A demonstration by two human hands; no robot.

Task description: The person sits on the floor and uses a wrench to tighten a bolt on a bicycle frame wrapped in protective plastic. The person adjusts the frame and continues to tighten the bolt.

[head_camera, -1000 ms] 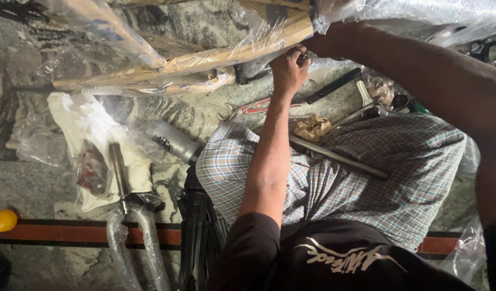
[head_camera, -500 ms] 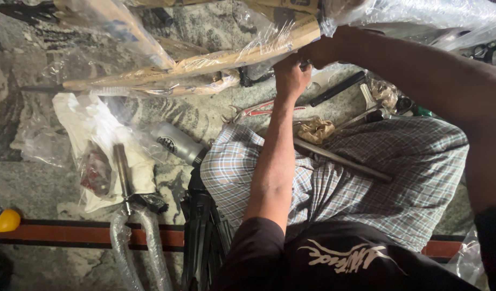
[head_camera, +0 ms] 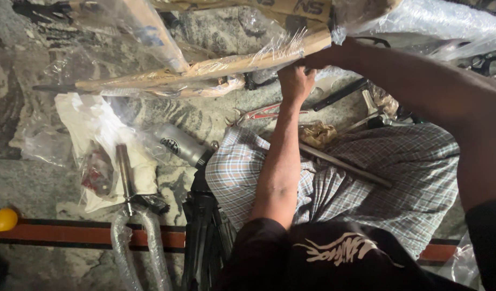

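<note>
**Both hands at a wrapped bar above the lap**

Left hand (head_camera: pixel 295 82) raised from below, fingers curled up against the underside of the wrapped bar (head_camera: pixel 205 69); gripping, though fingertips partly hidden. Right hand (head_camera: pixel 319 58) reaching in from the right, closed on the same bar's end, just beside the left hand. Bar sheathed in brown paper and clear plastic, slanting down to the left across the upper view, held above the floor (head_camera: pixel 32 183).

Below the hands: checked cloth (head_camera: pixel 366 178) over the lap, with a dark rod (head_camera: pixel 345 164) lying diagonally on it. Red-handled pliers (head_camera: pixel 264 113) on the floor just left of the left forearm. Grey cylinder (head_camera: pixel 180 145) beside the cloth's left edge. Further left, white plastic bag (head_camera: pixel 91 124) and a metal stem (head_camera: pixel 124 172) in bubble wrap. Yellow ball (head_camera: pixel 5 219) at far left, on the red floor stripe (head_camera: pixel 70 235).
</note>
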